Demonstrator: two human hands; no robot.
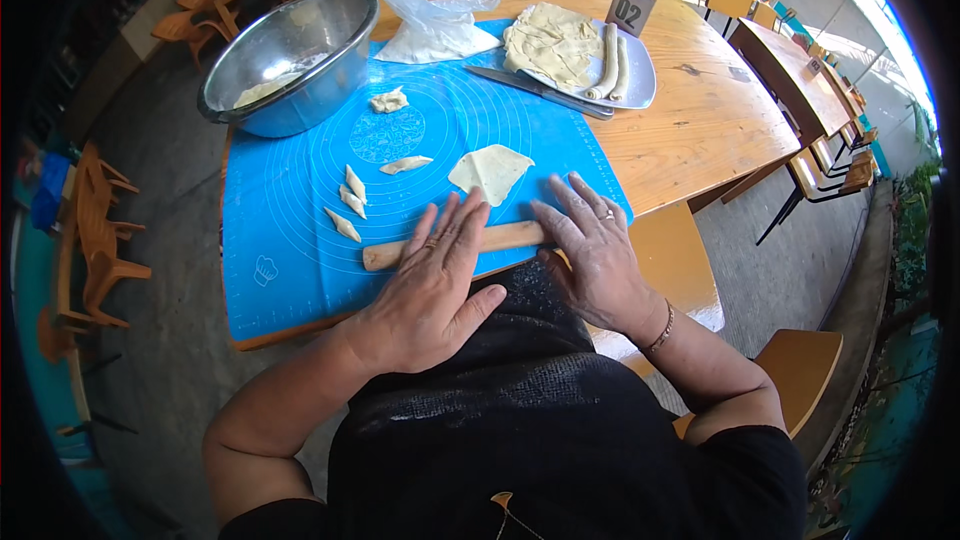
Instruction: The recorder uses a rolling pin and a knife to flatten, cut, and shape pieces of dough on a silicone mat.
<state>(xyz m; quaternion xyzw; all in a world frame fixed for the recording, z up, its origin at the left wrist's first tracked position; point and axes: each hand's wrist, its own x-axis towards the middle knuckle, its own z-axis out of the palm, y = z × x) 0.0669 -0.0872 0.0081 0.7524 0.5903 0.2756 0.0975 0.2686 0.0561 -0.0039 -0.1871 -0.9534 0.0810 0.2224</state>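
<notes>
My left hand lies flat over the left part of a wooden rolling pin, fingers extended. Over the pin's right end rests my right hand, floury, its fingers slightly spread. Neither hand is closed around the wood. A thin, flattened piece of dough lies just beyond the pin on a blue silicone pastry mat. Left of it are several small pointed dough pieces, one of them a strip lying apart from the others. Farther back sits a crumpled dough lump.
A steel bowl holding dough or flour stands at the back left, beside a plastic bag of flour. A knife lies against a white plate with a dough sheet and rolled dough. A number sign stands behind.
</notes>
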